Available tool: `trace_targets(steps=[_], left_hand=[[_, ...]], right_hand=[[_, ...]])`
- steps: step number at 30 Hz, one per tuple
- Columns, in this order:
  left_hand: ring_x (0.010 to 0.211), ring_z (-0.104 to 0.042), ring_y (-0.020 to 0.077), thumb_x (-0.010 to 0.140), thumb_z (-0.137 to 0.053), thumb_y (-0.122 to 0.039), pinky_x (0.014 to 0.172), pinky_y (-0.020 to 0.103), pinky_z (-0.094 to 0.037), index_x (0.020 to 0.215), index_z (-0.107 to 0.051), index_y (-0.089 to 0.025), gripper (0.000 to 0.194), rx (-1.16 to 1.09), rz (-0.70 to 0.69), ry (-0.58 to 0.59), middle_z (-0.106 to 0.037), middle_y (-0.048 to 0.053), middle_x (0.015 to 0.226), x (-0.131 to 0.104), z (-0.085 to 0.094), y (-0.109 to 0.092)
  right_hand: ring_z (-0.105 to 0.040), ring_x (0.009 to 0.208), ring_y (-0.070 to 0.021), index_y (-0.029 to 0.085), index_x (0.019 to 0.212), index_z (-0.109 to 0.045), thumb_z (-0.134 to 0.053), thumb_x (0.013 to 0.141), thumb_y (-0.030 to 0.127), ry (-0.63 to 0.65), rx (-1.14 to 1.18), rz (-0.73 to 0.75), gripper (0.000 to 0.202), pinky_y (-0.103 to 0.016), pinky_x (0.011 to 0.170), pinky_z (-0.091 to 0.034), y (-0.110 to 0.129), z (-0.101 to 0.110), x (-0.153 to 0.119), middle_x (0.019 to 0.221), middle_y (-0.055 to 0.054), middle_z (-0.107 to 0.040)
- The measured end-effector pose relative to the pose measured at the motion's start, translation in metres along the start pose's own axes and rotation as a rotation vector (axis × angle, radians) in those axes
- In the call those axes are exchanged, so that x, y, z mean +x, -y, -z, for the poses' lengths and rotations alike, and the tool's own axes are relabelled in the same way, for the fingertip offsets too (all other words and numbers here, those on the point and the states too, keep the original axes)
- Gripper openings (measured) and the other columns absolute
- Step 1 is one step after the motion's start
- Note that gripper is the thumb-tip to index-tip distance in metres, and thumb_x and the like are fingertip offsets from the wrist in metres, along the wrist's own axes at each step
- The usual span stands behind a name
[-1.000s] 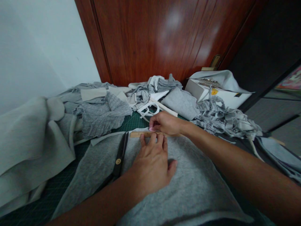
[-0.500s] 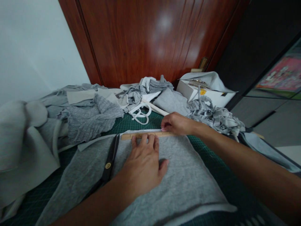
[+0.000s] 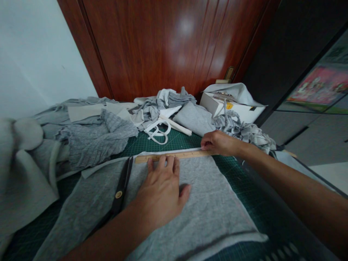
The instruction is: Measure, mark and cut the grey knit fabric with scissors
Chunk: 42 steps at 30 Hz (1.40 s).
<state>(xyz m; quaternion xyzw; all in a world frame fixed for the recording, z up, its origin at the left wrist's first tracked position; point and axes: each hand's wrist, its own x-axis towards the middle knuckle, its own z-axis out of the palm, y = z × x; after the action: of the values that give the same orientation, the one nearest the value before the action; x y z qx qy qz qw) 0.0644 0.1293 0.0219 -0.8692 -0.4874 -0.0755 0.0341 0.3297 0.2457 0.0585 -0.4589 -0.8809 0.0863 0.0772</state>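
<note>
A light grey knit fabric piece lies spread out on a green cutting mat. Across its far edge runs a wooden ruler. My left hand rests flat on the cloth with its fingertips pressing on the ruler, fingers stretched out. At the ruler's right end, my right hand is closed in a pinch along the fabric's far edge; whatever its fingertips hold is hidden. Black-handled scissors lie on the fabric left of my left hand, partly covered by my forearm.
Grey fabric scraps are heaped along the back and left. A white looped strip and a pale roll lie behind the ruler. At the back right stand a white box and a tangle of grey strips. A wooden door rises behind.
My right hand has slid to the right along the ruler, baring more of it. The left hand stays pressed on the ruler. The whole view has shifted slightly.
</note>
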Motion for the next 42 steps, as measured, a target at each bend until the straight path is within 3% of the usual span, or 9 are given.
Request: trace_targets(steps=[8, 15, 19, 22, 29, 33, 35, 38, 42], left_hand=[[0.137, -0.042, 0.0439, 0.100, -0.042, -0.051, 0.117, 0.067, -0.031, 0.152, -0.051, -0.004, 0.071, -0.003, -0.001, 0.000, -0.054, 0.024, 0.146, 0.000, 0.000, 0.000], [0.134, -0.044, 0.0449, 0.099, -0.043, -0.050, 0.115, 0.067, -0.033, 0.150, -0.052, -0.002, 0.071, -0.004, -0.003, 0.000, -0.055, 0.026, 0.144, 0.001, 0.000, 0.000], [0.135, -0.044, 0.0444, 0.099, -0.043, -0.051, 0.115, 0.066, -0.034, 0.150, -0.053, -0.004, 0.070, -0.004, -0.001, -0.006, -0.056, 0.025, 0.143, 0.001, 0.000, 0.000], [0.136, -0.043, 0.0442, 0.099, -0.043, -0.052, 0.116, 0.065, -0.033, 0.151, -0.052, -0.004, 0.070, 0.000, -0.004, -0.015, -0.055, 0.024, 0.143, 0.000, -0.001, 0.000], [0.137, -0.043, 0.0438, 0.100, -0.043, -0.052, 0.116, 0.065, -0.034, 0.150, -0.052, -0.004, 0.070, -0.010, -0.013, -0.016, -0.054, 0.024, 0.147, -0.001, 0.000, 0.001], [0.136, -0.044, 0.0437, 0.099, -0.046, -0.053, 0.115, 0.063, -0.036, 0.148, -0.054, -0.006, 0.069, -0.004, -0.015, -0.031, -0.054, 0.022, 0.146, 0.000, 0.001, 0.000], [0.131, -0.049, 0.0409, 0.100, -0.048, -0.045, 0.111, 0.060, -0.041, 0.143, -0.058, -0.007, 0.059, 0.001, -0.006, -0.040, -0.058, 0.020, 0.140, 0.003, 0.004, 0.003], [0.117, -0.058, 0.0347, 0.100, -0.044, -0.025, 0.101, 0.052, -0.049, 0.127, -0.067, -0.010, 0.038, 0.054, 0.022, -0.041, -0.066, 0.016, 0.121, 0.010, 0.009, 0.014], [0.107, -0.064, 0.0297, 0.097, -0.044, -0.013, 0.091, 0.042, -0.052, 0.110, -0.069, -0.016, 0.029, 0.115, 0.066, -0.033, -0.070, 0.012, 0.110, 0.021, 0.016, 0.037]], right_hand=[[-0.063, 0.070, -0.0191, 0.018, 0.077, -0.075, -0.066, 0.085, 0.013, -0.047, 0.004, -0.076, 0.013, -0.029, 0.067, -0.041, -0.011, 0.005, -0.012, 0.076, -0.005, -0.073], [-0.066, 0.072, -0.0207, 0.019, 0.093, -0.064, -0.062, 0.096, 0.033, -0.215, 0.165, -0.150, 0.014, -0.030, 0.066, -0.045, 0.006, 0.006, -0.020, 0.084, -0.007, -0.075], [-0.066, 0.070, -0.0192, 0.022, 0.091, -0.057, -0.060, 0.097, 0.037, -0.089, 0.468, -0.116, 0.017, -0.030, 0.064, -0.047, 0.023, -0.006, -0.020, 0.082, -0.004, -0.074], [-0.064, 0.068, -0.0179, 0.022, 0.092, -0.056, -0.060, 0.098, 0.038, -0.045, 0.563, -0.094, 0.018, -0.029, 0.064, -0.048, 0.030, -0.016, -0.016, 0.077, -0.002, -0.071], [-0.064, 0.072, -0.0188, 0.022, 0.094, -0.055, -0.055, 0.100, 0.038, -0.138, 0.458, -0.100, 0.017, -0.029, 0.067, -0.047, 0.027, -0.027, -0.011, 0.080, -0.002, -0.068], [-0.064, 0.078, -0.0195, 0.022, 0.094, -0.056, -0.055, 0.099, 0.032, -0.138, 0.334, -0.110, 0.012, -0.030, 0.072, -0.046, 0.030, -0.027, -0.009, 0.095, -0.006, -0.075], [-0.065, 0.079, -0.0200, 0.022, 0.094, -0.057, -0.057, 0.098, 0.032, -0.133, 0.322, -0.130, 0.011, -0.030, 0.071, -0.045, 0.029, -0.027, -0.007, 0.100, -0.007, -0.077], [-0.066, 0.077, -0.0217, 0.023, 0.092, -0.060, -0.060, 0.097, 0.037, -0.114, 0.333, -0.154, 0.015, -0.029, 0.068, -0.044, 0.020, -0.027, -0.003, 0.090, -0.005, -0.077], [-0.065, 0.072, -0.0226, 0.024, 0.090, -0.062, -0.065, 0.095, 0.046, -0.084, 0.354, -0.178, 0.023, -0.030, 0.065, -0.044, 0.008, -0.026, 0.001, 0.077, -0.003, -0.075]])
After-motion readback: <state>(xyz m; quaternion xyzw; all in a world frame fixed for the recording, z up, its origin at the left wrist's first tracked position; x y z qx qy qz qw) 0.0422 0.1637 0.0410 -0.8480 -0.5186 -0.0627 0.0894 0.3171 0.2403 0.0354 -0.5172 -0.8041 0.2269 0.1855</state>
